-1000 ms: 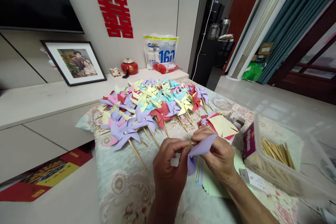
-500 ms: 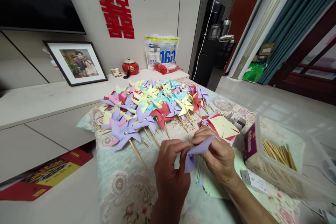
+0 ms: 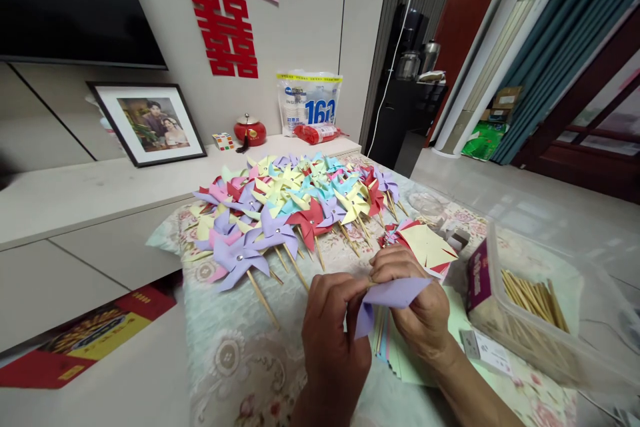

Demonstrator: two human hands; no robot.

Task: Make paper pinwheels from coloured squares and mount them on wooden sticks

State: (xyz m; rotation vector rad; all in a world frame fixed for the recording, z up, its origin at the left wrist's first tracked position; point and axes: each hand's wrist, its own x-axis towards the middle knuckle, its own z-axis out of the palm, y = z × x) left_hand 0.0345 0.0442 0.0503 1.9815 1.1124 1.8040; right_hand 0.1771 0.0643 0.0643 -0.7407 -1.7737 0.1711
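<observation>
Both my hands meet above the near part of the table. Between them is a purple paper pinwheel, its blades partly folded and partly hidden by my fingers. My left hand pinches it from the left, near the tip of what looks like a wooden stick. From the right, my right hand has its fingers curled round the paper and stick. Beyond my hands lies a spread of finished pinwheels in purple, red, yellow and blue on wooden sticks. Under my right forearm is a stack of pale green paper.
At the right stands a clear plastic box of wooden sticks, a small white box beside it. Cut paper squares lie beyond my right hand. A white cabinet with a framed photo runs along the wall.
Both hands have shifted slightly right and down in view with the pinwheel, whose purple paper now lies flatter and more side-on. The rest of the table looks the same.
</observation>
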